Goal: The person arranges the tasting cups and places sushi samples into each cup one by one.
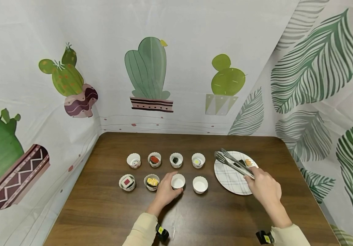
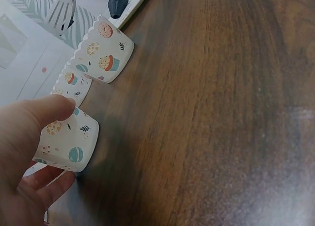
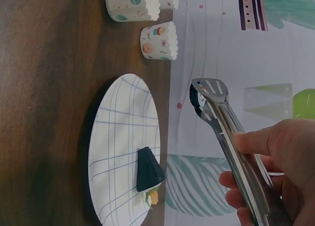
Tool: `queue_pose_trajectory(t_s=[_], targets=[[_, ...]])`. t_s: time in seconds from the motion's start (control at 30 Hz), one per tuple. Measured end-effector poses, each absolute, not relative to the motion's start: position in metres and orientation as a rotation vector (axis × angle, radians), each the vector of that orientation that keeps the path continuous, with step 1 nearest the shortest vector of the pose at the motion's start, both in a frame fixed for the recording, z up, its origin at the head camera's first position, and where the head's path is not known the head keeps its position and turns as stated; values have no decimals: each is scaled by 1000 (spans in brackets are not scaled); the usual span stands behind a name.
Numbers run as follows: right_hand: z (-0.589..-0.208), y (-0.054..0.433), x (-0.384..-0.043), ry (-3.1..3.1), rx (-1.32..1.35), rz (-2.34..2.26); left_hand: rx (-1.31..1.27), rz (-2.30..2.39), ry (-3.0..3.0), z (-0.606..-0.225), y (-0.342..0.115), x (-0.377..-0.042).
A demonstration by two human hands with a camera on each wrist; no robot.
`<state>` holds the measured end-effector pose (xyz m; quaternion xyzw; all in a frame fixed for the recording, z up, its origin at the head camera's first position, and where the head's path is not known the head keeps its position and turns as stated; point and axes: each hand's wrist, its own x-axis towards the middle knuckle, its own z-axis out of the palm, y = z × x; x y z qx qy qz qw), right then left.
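My left hand grips a white paper baking cup by its side on the brown table. In the left wrist view, thumb and fingers lie on opposite sides of this cup, printed with sweets and leaves. My right hand holds slotted metal tongs, their tips apart. The tongs reach over a white plate with a thin check pattern. A dark cone-shaped hand roll with an orange filling lies on that plate, partly behind the tongs in the head view.
Another cup stands between the gripped one and the plate. Left of my left hand are cups with corn-topped sushi and a white piece with a red centre. Behind runs a row of several cups, one with red-topped sushi.
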<state>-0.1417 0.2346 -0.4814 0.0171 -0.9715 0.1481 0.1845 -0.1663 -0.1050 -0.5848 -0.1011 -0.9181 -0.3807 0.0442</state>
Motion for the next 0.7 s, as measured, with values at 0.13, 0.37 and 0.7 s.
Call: queue_pose_trajectory(t_s=[0.13,0.37,0.7], targets=[[-479,230,-139,-2732,73,411,-308,-1164,-2805,-586,-105,-166],[-479,222,-135,-2660,163,388,-311,-1165,-2800,-587,-105,-166],[-474,206,-129,-2596,268,381,-284,-1187,-2795,-586,-105,-166]])
